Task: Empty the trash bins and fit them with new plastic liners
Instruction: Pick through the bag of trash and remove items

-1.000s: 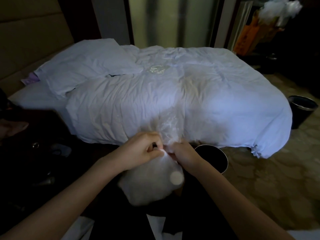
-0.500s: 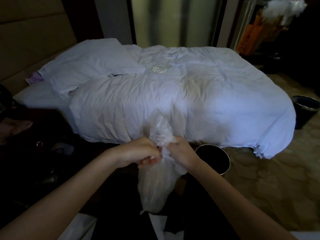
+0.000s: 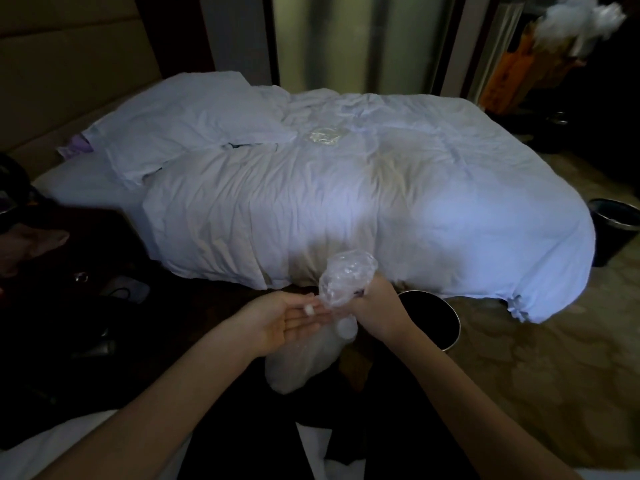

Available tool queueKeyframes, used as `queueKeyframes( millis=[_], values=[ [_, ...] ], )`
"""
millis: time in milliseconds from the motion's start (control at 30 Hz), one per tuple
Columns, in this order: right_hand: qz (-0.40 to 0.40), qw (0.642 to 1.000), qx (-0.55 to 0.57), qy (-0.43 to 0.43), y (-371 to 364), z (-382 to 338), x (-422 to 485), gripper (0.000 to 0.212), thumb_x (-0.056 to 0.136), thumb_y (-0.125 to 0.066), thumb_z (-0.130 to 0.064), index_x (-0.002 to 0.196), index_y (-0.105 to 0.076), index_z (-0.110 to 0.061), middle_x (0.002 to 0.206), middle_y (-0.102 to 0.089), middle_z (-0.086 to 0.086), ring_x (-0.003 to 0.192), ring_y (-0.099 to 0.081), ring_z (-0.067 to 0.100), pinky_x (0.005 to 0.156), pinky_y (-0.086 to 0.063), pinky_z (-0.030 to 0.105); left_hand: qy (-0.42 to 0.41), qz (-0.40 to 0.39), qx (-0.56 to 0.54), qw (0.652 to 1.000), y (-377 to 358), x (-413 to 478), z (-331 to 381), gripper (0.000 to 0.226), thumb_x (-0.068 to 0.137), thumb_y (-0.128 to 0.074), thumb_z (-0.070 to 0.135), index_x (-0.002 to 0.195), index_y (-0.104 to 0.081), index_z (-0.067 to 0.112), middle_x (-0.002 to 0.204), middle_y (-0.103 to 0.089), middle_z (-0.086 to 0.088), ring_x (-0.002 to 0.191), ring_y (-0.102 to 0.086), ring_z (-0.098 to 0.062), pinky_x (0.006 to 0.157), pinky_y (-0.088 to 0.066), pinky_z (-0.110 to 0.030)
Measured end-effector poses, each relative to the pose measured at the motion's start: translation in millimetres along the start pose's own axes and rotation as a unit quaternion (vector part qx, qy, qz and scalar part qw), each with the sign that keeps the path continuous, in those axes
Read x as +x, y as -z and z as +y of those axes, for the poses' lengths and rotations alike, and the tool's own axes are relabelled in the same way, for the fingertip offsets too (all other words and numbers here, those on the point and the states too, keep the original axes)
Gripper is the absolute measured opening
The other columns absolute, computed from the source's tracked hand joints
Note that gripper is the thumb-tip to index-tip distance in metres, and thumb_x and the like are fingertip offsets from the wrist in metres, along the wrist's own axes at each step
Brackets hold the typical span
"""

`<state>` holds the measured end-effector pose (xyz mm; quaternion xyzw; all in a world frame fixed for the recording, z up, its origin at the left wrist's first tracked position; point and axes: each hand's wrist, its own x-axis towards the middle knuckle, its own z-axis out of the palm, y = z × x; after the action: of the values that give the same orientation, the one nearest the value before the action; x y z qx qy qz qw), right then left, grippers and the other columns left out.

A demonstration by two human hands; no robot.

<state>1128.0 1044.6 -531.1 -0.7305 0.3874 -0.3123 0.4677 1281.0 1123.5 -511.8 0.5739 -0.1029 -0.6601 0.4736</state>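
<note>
Plastic bag: clear, hangs at lower centre of the frame, whitish contents unclear; its bunched top sticks up above the right fist.
Right hand: fingers clenched round the bag's neck; forearm enters from lower right.
Left hand: palm up, fingers straight and loose, tips touching the neck.
Near bin: just right of the right hand; inside too dark to tell.
Far bin: right edge, beside the bed.

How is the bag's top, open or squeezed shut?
Squeezed shut: the right hand grips the clear plastic bag at its neck, top bunched above, body hanging below. Whether it is knotted, cannot tell.
</note>
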Motion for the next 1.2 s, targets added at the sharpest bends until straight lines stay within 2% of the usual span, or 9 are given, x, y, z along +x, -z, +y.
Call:
queueKeyframes(
  millis=[133, 233, 367, 533, 667, 767, 900, 1000, 1200],
  values=[
    [0.023, 0.995, 0.094, 0.018, -5, 3, -8, 0.014, 0.072, -0.079, 0.012, 0.081, -0.069, 0.014, 0.085, -0.070, 0.029, 0.081, -0.067, 0.037, 0.075, -0.055, 0.047, -0.027, 0.007, -0.013, 1.000, -5, -2, 3, 0.014, 0.089, -0.057, 0.000, 0.093, -0.070, 0.004, 0.088, -0.076, -0.012, 0.084, -0.070, -0.021, 0.068, -0.057, -0.027],
    [0.018, 0.971, 0.229, -0.072, -13, 2, -18, 0.016, 0.076, -0.076, 0.010, 0.091, -0.071, 0.004, 0.089, -0.074, 0.017, 0.082, -0.070, 0.025, 0.077, -0.056, 0.039, -0.046, 0.031, -0.069, 0.996, -9, -2, 4, 0.017, 0.094, -0.052, 0.008, 0.088, -0.068, 0.007, 0.084, -0.073, -0.008, 0.083, -0.064, -0.018, 0.073, -0.050, -0.027],
    [-0.044, 0.974, 0.202, -0.095, -16, 5, -32, 0.011, 0.083, -0.069, 0.008, 0.092, -0.073, 0.004, 0.089, -0.073, 0.015, 0.083, -0.068, 0.020, 0.078, -0.053, 0.029, -0.066, 0.008, -0.087, 0.994, -12, -4, 5, 0.024, 0.095, -0.047, 0.007, 0.105, -0.068, -0.001, 0.102, -0.068, -0.014, 0.094, -0.062, -0.023, 0.079, -0.052, -0.028],
    [-0.014, 0.955, 0.268, -0.130, -3, -4, -35, 0.027, 0.093, -0.049, 0.006, 0.078, -0.072, 0.002, 0.081, -0.073, 0.015, 0.081, -0.071, 0.026, 0.074, -0.058, 0.034, -0.166, 0.043, 0.026, 0.985, -7, -4, 10, 0.019, 0.085, -0.063, -0.001, 0.071, -0.076, 0.002, 0.076, -0.069, -0.014, 0.063, -0.064, -0.014, 0.057, -0.051, -0.020],
    [0.103, 0.994, 0.018, 0.012, 7, -10, -25, 0.021, 0.094, -0.064, -0.020, 0.079, -0.069, -0.005, 0.068, -0.072, 0.005, 0.065, -0.071, 0.020, 0.063, -0.057, 0.038, -0.220, 0.003, 0.161, 0.962, 1, -8, 7, 0.011, 0.086, -0.070, 0.010, 0.085, -0.079, 0.005, 0.089, -0.075, -0.018, 0.082, -0.071, -0.021, 0.075, -0.055, -0.025],
    [0.054, 0.990, -0.096, 0.092, 0, -18, -21, 0.010, 0.085, -0.075, -0.023, 0.087, -0.077, -0.014, 0.082, -0.076, -0.003, 0.077, -0.070, 0.009, 0.075, -0.053, 0.024, -0.260, 0.011, 0.233, 0.937, 0, -8, 2, 0.024, 0.095, -0.059, 0.009, 0.083, -0.079, 0.009, 0.085, -0.075, -0.010, 0.077, -0.069, -0.014, 0.071, -0.052, -0.023],
    [0.058, 0.994, -0.082, 0.042, -10, -18, -16, 0.007, 0.083, -0.076, -0.014, 0.087, -0.080, -0.011, 0.086, -0.077, -0.001, 0.081, -0.071, 0.007, 0.083, -0.056, 0.027, -0.313, 0.059, 0.290, 0.902, -2, -7, -5, 0.023, 0.095, -0.058, 0.006, 0.089, -0.071, -0.011, 0.084, -0.070, -0.017, 0.082, -0.057, -0.020, 0.074, -0.041, -0.032],
    [0.080, 0.995, -0.051, 0.028, -14, -15, -18, 0.003, 0.081, -0.076, -0.011, 0.082, -0.079, -0.012, 0.080, -0.077, -0.002, 0.079, -0.072, 0.009, 0.081, -0.058, 0.033, -0.374, 0.082, 0.274, 0.882, -8, -12, -10, 0.018, 0.090, -0.063, 0.001, 0.085, -0.078, 0.010, 0.084, -0.076, -0.006, 0.081, -0.066, -0.009, 0.074, -0.050, -0.025],
    [0.086, 0.991, 0.082, -0.066, -16, -15, -19, 0.011, 0.079, -0.075, -0.009, 0.078, -0.077, -0.019, 0.073, -0.075, 0.000, 0.072, -0.071, 0.017, 0.077, -0.059, 0.042, -0.387, 0.097, 0.237, 0.886, -7, -9, -8, 0.015, 0.083, -0.073, 0.005, 0.080, -0.078, 0.019, 0.078, -0.077, 0.003, 0.075, -0.069, -0.002, 0.072, -0.052, -0.017]
  ],
)
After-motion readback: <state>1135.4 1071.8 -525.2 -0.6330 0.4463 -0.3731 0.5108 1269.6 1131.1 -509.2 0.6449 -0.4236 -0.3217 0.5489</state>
